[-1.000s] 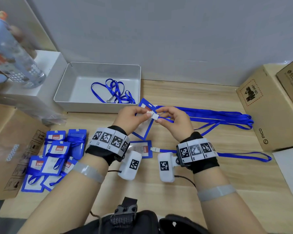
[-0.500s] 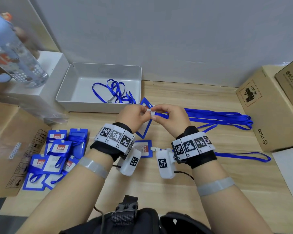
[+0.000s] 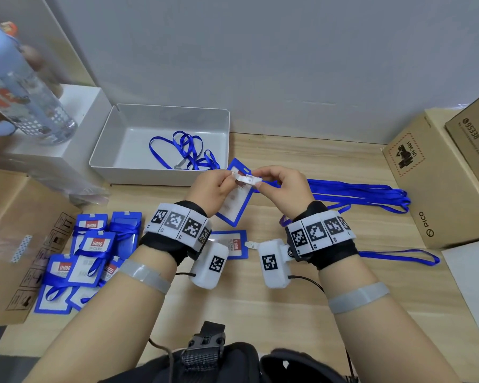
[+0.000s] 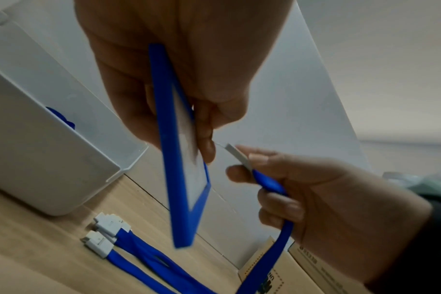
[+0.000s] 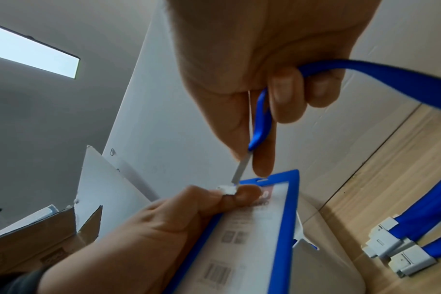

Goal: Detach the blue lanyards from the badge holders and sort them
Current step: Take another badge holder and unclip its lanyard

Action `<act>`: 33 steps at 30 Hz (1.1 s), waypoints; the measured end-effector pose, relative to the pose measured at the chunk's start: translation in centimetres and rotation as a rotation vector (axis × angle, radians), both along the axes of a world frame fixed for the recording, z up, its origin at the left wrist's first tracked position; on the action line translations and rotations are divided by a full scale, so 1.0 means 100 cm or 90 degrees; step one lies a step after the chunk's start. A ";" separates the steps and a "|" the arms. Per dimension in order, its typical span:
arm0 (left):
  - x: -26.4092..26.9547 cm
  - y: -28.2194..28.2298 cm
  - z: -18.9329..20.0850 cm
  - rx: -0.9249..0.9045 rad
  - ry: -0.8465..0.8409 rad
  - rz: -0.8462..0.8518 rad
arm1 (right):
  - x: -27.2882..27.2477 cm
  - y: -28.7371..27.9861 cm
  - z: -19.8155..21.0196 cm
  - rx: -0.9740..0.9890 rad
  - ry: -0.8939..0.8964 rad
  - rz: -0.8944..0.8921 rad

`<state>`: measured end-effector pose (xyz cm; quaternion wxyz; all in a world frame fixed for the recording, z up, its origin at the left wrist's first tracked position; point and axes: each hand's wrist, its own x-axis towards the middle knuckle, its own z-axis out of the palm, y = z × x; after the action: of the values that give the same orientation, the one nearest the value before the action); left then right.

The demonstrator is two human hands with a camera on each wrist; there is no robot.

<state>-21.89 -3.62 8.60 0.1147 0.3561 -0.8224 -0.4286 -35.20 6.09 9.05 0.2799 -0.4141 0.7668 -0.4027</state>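
My left hand (image 3: 231, 179) holds a blue-framed badge holder (image 3: 236, 208) by its top edge, above the table's middle. Its thumb and finger pinch the white snap (image 5: 226, 189) there. My right hand (image 3: 261, 184) pinches the grey clip strip (image 5: 242, 167) of a blue lanyard (image 5: 261, 117), whose band runs through its curled fingers and off to the right. The strip spans the small gap between both hands. In the left wrist view the badge holder (image 4: 183, 159) hangs edge-on below my fingers.
A grey tray (image 3: 105, 158) at the back holds one loose lanyard (image 3: 187, 150). Several wrapped badge holders (image 3: 89, 252) are piled at the left; one more (image 3: 234, 244) lies under my wrists. Loose lanyards (image 3: 365, 193) stretch right toward cardboard boxes (image 3: 440, 183). A bottle (image 3: 25, 106) stands far left.
My hands have drawn slightly apart, and the white clip strip now shows stretched between them. The badge holder hangs more tilted under my left hand.
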 end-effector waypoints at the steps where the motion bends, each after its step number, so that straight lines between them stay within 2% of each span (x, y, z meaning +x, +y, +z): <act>1: 0.001 0.000 0.001 0.018 0.021 -0.004 | 0.000 0.000 0.000 0.005 -0.008 -0.001; 5: 0.002 0.003 0.002 0.076 0.079 -0.019 | 0.005 -0.003 0.001 -0.015 -0.072 0.001; 11: 0.006 -0.001 -0.004 0.105 0.085 -0.041 | 0.003 -0.003 -0.001 -0.040 -0.128 -0.018; 17: 0.016 -0.005 -0.003 0.186 0.160 -0.022 | -0.008 -0.001 0.006 -0.070 -0.217 -0.082; 20: 0.017 -0.007 0.000 0.219 0.165 -0.001 | -0.015 -0.002 0.007 -0.039 -0.208 -0.086; 33: 0.012 -0.014 0.006 0.245 0.194 0.025 | -0.013 -0.005 0.019 -0.013 -0.222 0.046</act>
<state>-20.73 -5.01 9.22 0.1756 0.3187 -0.6916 -0.6239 -36.48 5.55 10.93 0.4189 -0.3681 0.6869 -0.4661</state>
